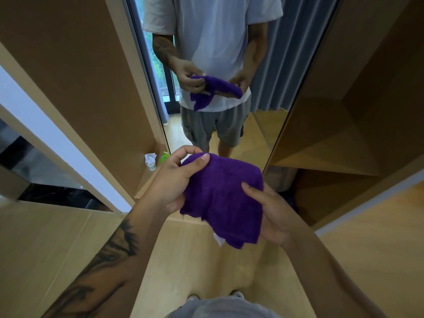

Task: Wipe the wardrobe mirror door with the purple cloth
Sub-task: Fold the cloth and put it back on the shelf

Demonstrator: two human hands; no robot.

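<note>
Both hands are busy with the purple cloth (223, 196) right now, held out in front of the body, near side of the mirror door (229, 65) and not touching the glass. The left hand (176, 180) pinches the far left corner between thumb and curled fingers, while the right hand (268, 216) cups the cloth from below on the right, thumb pressed flat on top. Looks to me like the cloth is being folded or bunched into a pad so it gives a flat face to rub with; loose edges hang off the near side. The mirror stands straight ahead between brown wardrobe panels (80, 76), and you can see the same grip reflected in it. Down on the floor, left of the mirror's bottom edge, sit a green bottle (164, 156) and a small white-topped container (150, 160), maybe cleaner, can't tell. No wiping yet, I'd say.
</note>
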